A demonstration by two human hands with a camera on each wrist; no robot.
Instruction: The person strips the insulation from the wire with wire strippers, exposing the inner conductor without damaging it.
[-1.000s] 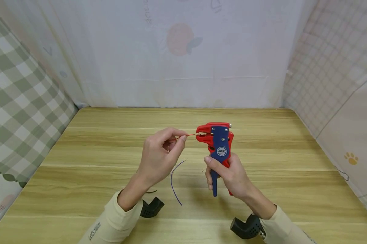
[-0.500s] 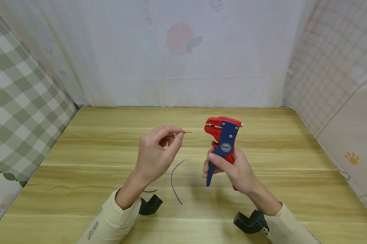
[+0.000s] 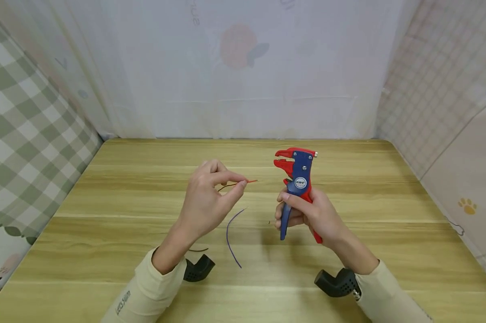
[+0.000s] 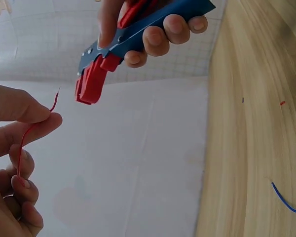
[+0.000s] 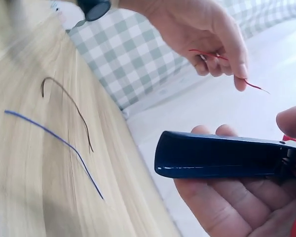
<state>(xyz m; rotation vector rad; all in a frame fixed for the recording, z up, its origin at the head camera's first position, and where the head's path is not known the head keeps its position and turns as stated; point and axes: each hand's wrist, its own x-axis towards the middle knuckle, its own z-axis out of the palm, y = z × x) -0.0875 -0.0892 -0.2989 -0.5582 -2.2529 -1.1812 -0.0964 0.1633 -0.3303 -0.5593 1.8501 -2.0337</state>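
My left hand [image 3: 204, 197] pinches a thin red wire [image 3: 252, 181] between thumb and index finger. Its bare metal end points right, toward the stripper; the rest runs back under the palm, past the curled fingers in the left wrist view. A red and blue wire stripper [image 3: 301, 183] is gripped upright in my right hand [image 3: 317, 215], fingers round the blue handle [image 5: 217, 155]. The stripper's red nose faces left with its jaws apart, a short gap away from the wire's tip.
On the wooden table [image 3: 388, 251] lie a curved blue wire [image 3: 227, 237] and a brown wire [image 5: 71, 101]. A tiny red scrap [image 4: 282, 103] and a small dark scrap [image 4: 243, 99] lie near them. Cloth walls [image 3: 243, 112] surround the table's back and sides.
The stripper has drawn away from the wire's end to the right and up, and its jaws have spread. Bare metal now shows at the red wire's tip. The left hand has barely moved.
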